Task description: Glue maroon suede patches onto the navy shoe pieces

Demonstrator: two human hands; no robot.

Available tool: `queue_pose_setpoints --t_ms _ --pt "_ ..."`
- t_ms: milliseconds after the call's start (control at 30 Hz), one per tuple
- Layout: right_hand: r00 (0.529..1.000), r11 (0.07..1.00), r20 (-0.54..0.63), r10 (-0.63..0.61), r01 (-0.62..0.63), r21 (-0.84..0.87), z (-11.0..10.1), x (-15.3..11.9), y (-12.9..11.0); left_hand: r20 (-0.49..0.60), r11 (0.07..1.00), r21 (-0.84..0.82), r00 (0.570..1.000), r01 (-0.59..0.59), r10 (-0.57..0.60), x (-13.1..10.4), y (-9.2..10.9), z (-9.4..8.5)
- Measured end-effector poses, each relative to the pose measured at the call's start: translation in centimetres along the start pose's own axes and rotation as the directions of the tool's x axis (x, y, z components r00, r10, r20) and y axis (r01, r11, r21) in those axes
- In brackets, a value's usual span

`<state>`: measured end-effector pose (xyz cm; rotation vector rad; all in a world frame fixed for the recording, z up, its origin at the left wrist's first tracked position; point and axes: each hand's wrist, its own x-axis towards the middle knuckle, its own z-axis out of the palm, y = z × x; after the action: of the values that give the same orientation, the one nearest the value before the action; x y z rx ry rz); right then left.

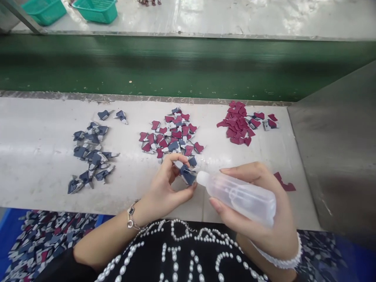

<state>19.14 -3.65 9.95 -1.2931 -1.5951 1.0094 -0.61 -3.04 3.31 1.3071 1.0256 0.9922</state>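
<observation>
My left hand (167,184) pinches a small dark blue and grey plastic part (187,174) between thumb and fingers, above the front of the table. Wrapped in my right hand (264,211) is a translucent squeeze bottle (241,196), tilted with its white cap (202,178) toward the part. The bottle's tip meets or nearly touches the part; I cannot tell which. Just behind my left hand lies a heap of blue, grey and maroon parts (176,133). To the right of that heap sits a pile of flat maroon pieces (236,123).
Blue-grey parts (94,137) spread over the table's left. One maroon piece (284,182) lies near the metal panel (337,149) on the right. A full blue bin (11,223) stands below left. Behind the green belt (188,66) are teal baskets (100,11).
</observation>
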Motion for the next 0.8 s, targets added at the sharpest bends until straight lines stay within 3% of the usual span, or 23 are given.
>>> queue_pose_setpoints --t_ms 233,600,800 --pt "0.993 0.985 0.046 -0.11 0.116 -0.13 0.4 0.1 -0.5 0.046 0.999 0.045 0.999 -0.03 0.028 -0.1 0.5 -0.1" --pt "0.979 0.966 0.111 -0.173 0.19 -0.173 0.5 0.3 -1.0 0.068 0.996 0.074 0.997 -0.054 0.049 -0.4 0.8 0.0" --pt "0.961 0.948 -0.002 -0.277 0.272 -0.167 1.0 0.2 -0.8 0.081 0.997 0.022 0.994 -0.071 0.069 -0.3 0.8 0.0"
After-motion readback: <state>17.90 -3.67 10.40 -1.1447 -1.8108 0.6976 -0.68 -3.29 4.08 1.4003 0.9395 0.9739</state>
